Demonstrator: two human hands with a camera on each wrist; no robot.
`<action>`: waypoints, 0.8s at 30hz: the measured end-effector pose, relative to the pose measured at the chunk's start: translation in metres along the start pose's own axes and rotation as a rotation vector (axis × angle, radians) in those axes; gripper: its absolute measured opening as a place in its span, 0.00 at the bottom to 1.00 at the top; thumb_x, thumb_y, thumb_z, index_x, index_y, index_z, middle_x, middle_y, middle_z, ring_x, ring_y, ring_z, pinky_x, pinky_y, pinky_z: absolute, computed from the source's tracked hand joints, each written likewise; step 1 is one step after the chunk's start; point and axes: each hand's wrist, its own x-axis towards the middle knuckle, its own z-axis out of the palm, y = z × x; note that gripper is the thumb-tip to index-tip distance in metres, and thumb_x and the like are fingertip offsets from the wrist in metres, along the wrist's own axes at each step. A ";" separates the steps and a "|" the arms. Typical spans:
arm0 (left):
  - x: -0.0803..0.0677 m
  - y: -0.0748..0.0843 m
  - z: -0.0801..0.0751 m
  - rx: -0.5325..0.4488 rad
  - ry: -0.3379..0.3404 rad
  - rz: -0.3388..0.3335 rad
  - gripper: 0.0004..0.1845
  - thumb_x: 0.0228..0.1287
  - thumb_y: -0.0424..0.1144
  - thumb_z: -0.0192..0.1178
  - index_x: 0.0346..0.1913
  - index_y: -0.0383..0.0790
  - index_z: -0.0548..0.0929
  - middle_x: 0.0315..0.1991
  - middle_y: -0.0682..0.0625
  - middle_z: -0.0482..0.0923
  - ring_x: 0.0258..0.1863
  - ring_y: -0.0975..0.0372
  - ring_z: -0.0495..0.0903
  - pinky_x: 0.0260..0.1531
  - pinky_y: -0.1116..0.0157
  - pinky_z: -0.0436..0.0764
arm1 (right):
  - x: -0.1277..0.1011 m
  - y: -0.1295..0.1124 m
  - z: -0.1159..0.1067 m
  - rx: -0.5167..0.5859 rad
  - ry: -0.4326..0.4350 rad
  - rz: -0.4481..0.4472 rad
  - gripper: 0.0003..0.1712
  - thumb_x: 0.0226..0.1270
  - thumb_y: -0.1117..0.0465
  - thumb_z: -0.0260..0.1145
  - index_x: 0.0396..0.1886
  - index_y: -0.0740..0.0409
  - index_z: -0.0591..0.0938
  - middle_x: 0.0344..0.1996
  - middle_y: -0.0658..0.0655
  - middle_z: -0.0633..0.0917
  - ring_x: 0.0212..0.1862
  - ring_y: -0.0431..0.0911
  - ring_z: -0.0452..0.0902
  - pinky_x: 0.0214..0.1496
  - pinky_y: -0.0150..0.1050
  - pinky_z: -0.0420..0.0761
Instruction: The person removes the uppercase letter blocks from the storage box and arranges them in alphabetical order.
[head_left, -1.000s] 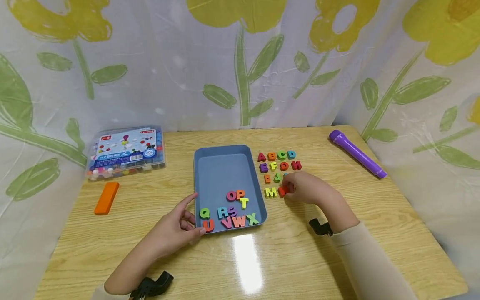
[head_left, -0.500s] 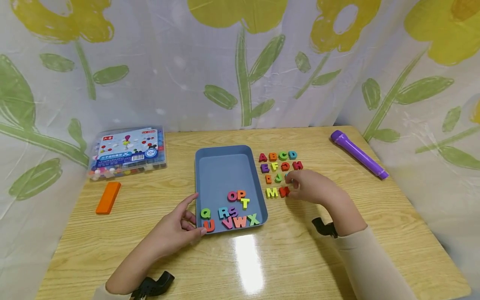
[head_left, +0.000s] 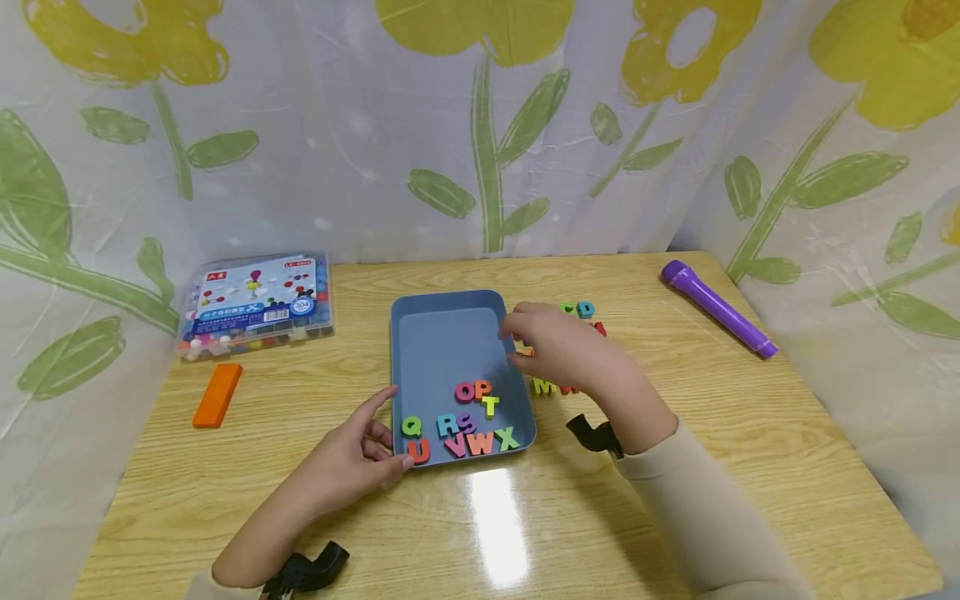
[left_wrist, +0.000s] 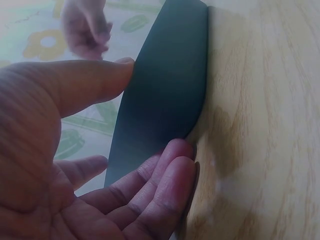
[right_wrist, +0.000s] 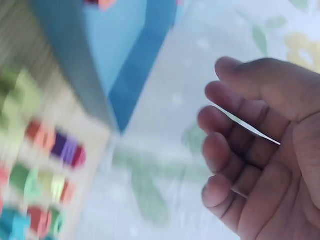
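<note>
Right hand lifted off the letter rows and now over the tray's right edge.

Nearest, the left hand (head_left: 352,462) rests as before at the near left corner of the blue tray (head_left: 438,333), fingers relaxed and touching its wall. Loose letters (head_left: 468,421) lie in the tray's near half. Farther right, the right hand (head_left: 558,346) has left the red letter beside the M and hovers above the tray's rim, fingers loosely curled, holding nothing. It covers most of the sorted letters (head_left: 577,310) on the table (head_left: 750,433).
</note>
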 end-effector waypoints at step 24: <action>-0.001 0.000 0.000 0.005 0.006 -0.004 0.55 0.67 0.40 0.79 0.89 0.49 0.55 0.49 0.42 0.83 0.40 0.59 0.87 0.37 0.65 0.87 | 0.058 -0.041 0.041 -0.175 -0.263 -0.060 0.17 0.74 0.50 0.77 0.54 0.55 0.89 0.48 0.51 0.87 0.47 0.46 0.82 0.54 0.44 0.86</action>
